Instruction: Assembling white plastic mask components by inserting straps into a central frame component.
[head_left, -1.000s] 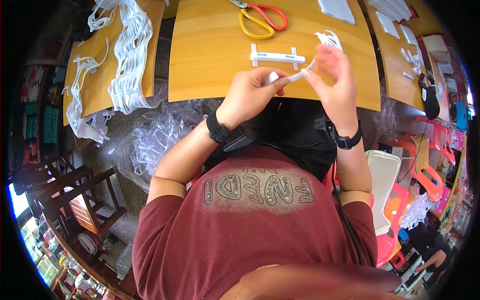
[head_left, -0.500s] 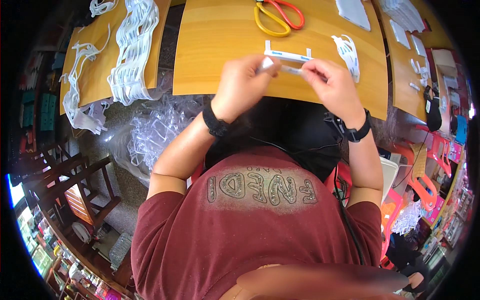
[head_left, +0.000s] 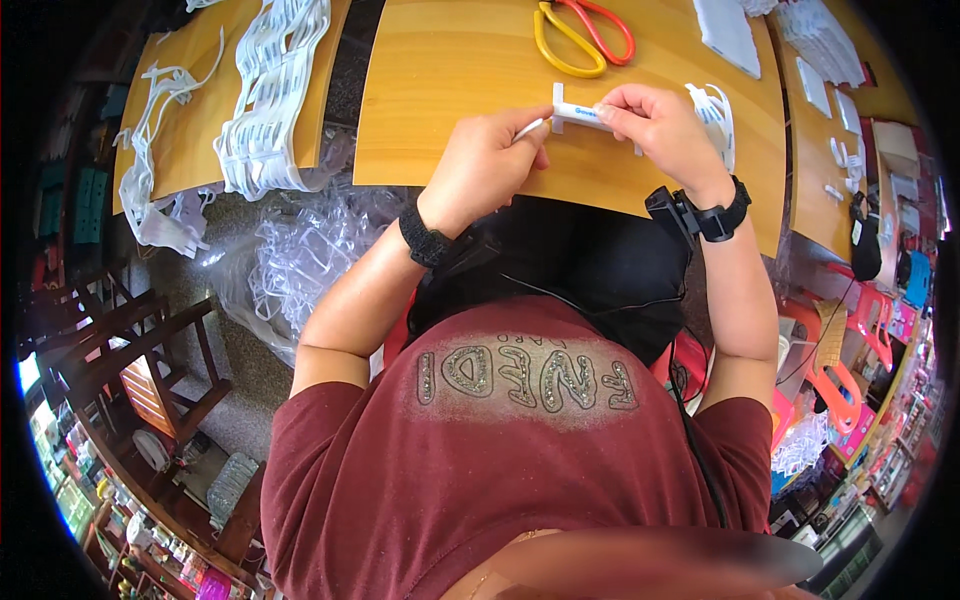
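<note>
1) Faces a yellow-brown wooden table (head_left: 450, 100) at the top centre of the frame, with left hand (head_left: 483, 165) and right hand (head_left: 660, 125) over it, apart from each other
2) Clamps a narrow white piece (head_left: 529, 129) between thumb and forefinger of the left hand, just above the middle of the frame, with one end poking out
3) Sets thumb and forefinger of the right hand at a white bar (head_left: 580, 112) with blue print, upper centre of the frame — cannot tell whether gripping it or only touching it
4) Covers much of the bar's right part, leaving its left part in sight between the hands, crossed near the end by a white tab (head_left: 558, 107)
5) Has scissors (head_left: 577, 71) with yellow and red handles above the bar, cut off by the top edge
6) Has a bundle of white strips (head_left: 718, 125) just right of the right hand, partly hidden by it, and a flat white stack (head_left: 727, 38) at the upper right
7) Has a long spread of white straps (head_left: 275, 110) at the upper left — beside a looser white tangle (head_left: 150, 170)
8) Wears a black wristband (head_left: 425, 240) on the left, a black strapped device (head_left: 720, 215) on the right
</note>
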